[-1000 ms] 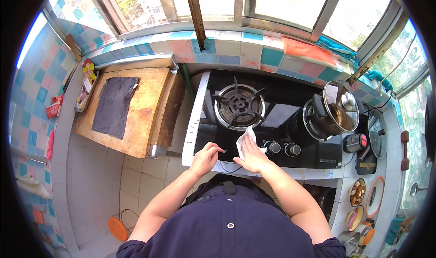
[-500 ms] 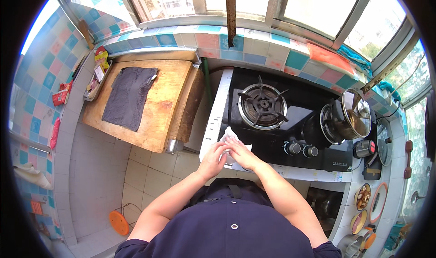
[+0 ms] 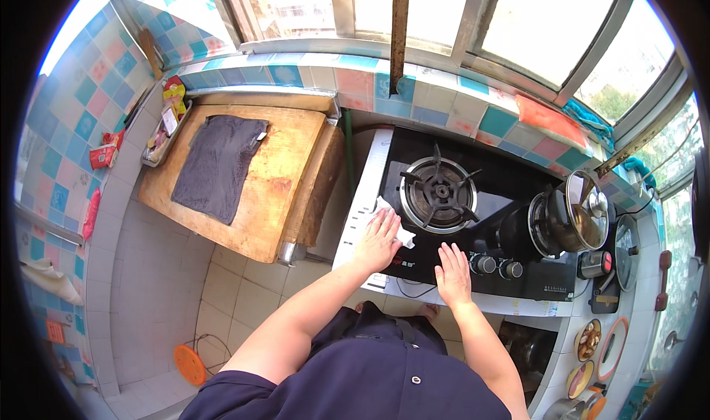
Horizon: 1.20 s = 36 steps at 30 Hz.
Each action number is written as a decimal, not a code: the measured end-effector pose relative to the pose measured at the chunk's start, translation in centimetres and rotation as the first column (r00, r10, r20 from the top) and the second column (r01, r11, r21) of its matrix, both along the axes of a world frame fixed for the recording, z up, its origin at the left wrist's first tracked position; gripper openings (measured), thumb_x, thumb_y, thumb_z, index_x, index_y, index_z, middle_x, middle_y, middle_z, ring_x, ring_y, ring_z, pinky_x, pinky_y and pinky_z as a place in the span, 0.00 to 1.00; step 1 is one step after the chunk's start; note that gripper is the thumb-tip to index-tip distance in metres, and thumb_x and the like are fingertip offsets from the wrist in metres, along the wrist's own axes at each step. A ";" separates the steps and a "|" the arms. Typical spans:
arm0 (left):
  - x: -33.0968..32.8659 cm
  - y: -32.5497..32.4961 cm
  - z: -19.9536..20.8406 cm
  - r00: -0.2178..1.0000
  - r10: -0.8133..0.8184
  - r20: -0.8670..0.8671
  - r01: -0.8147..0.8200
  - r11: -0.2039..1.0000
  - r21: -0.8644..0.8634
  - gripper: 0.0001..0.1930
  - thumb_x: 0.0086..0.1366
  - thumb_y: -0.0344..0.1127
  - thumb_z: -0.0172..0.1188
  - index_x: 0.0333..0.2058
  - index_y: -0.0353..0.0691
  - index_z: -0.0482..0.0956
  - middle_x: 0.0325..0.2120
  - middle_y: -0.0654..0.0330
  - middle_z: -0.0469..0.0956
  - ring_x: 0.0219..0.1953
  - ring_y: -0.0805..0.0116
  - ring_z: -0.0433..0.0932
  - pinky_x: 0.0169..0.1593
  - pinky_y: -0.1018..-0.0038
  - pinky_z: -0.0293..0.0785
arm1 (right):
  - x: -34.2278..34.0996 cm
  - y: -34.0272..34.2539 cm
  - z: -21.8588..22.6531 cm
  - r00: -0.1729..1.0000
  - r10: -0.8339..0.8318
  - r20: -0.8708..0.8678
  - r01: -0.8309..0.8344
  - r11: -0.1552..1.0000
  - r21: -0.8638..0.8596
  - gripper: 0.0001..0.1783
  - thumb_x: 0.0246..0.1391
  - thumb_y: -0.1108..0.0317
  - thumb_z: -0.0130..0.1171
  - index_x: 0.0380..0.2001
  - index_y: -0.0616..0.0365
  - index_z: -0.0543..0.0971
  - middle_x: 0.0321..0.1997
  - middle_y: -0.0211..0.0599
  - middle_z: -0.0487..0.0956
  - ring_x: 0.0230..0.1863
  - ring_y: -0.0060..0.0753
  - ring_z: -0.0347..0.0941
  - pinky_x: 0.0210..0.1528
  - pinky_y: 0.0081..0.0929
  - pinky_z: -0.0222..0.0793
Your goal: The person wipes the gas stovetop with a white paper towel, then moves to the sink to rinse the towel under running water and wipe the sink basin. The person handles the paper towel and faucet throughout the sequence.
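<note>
The white wipe [image 3: 405, 236] lies directly under the fingers of the left hand [image 3: 378, 241], at the left end of the black glass gas hob [image 3: 488, 198]. The left hand is flat and palm down, its fingers stretched over the wipe rather than curled around it. One corner shows just beyond the fingertips and another edge comes out on the right side of the fingers. Its visible spread therefore slants from far left to near right, across the line of the fingers; the covered part hides its exact long axis, and being crumpled it has no clear pointing end.

The right hand [image 3: 454, 273] is the farther of the two from the wipe, which lies to its left and slightly beyond it. This hand is empty, fingers extended forward; whether it touches the glass I cannot tell. The left burner [image 3: 441, 191] is ahead of both hands, and the control knobs [image 3: 484, 264] are just right of the right hand.
</note>
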<state>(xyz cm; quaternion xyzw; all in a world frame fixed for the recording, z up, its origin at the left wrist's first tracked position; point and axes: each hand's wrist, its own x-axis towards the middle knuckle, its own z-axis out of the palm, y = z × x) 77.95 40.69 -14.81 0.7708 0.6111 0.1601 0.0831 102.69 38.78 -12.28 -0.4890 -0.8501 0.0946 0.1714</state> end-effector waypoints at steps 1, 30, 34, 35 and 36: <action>-0.3 1.0 -0.2 0.998 0.029 -0.052 -0.031 0.999 -0.043 0.32 0.67 0.47 0.47 0.65 0.39 0.55 0.67 0.51 0.50 0.70 0.54 0.44 0.70 0.56 0.38 | 0.0 0.0 0.0 0.999 0.007 0.037 -0.007 1.000 0.016 0.27 0.56 0.64 0.53 0.59 0.58 0.67 0.66 0.35 0.63 0.69 0.40 0.54 0.70 0.43 0.47; -3.2 27.5 0.3 0.852 -0.505 -0.140 0.503 0.863 -0.049 0.28 0.66 0.38 0.44 0.66 0.46 0.55 0.68 0.62 0.52 0.70 0.64 0.48 0.70 0.61 0.40 | -0.4 1.5 0.8 0.978 -0.002 0.209 0.020 0.996 -0.085 0.32 0.49 0.59 0.54 0.59 0.54 0.69 0.67 0.31 0.63 0.69 0.36 0.54 0.69 0.45 0.47; -0.7 29.8 -0.3 0.920 -0.318 -0.227 0.331 0.943 0.020 0.27 0.69 0.44 0.40 0.65 0.48 0.56 0.66 0.63 0.55 0.68 0.63 0.51 0.69 0.60 0.43 | -0.2 1.5 0.7 0.982 0.002 0.191 0.014 0.997 -0.082 0.32 0.48 0.59 0.54 0.59 0.53 0.69 0.67 0.31 0.64 0.68 0.37 0.55 0.69 0.45 0.47; -0.3 30.1 -0.5 0.938 -0.264 -0.224 0.276 0.961 0.023 0.27 0.69 0.45 0.40 0.65 0.47 0.57 0.66 0.63 0.56 0.68 0.63 0.51 0.69 0.60 0.42 | -0.2 1.5 0.7 0.981 0.001 0.194 0.015 0.997 -0.077 0.32 0.48 0.59 0.55 0.59 0.53 0.69 0.67 0.31 0.64 0.68 0.36 0.55 0.69 0.45 0.47; 0.1 30.3 -0.5 0.953 -0.208 -0.222 0.219 0.975 0.025 0.27 0.68 0.45 0.41 0.64 0.47 0.57 0.65 0.62 0.57 0.68 0.62 0.51 0.69 0.59 0.42 | -0.2 1.5 0.7 0.980 0.001 0.198 0.013 0.997 -0.071 0.32 0.48 0.59 0.55 0.59 0.53 0.69 0.67 0.31 0.64 0.68 0.36 0.55 0.69 0.45 0.47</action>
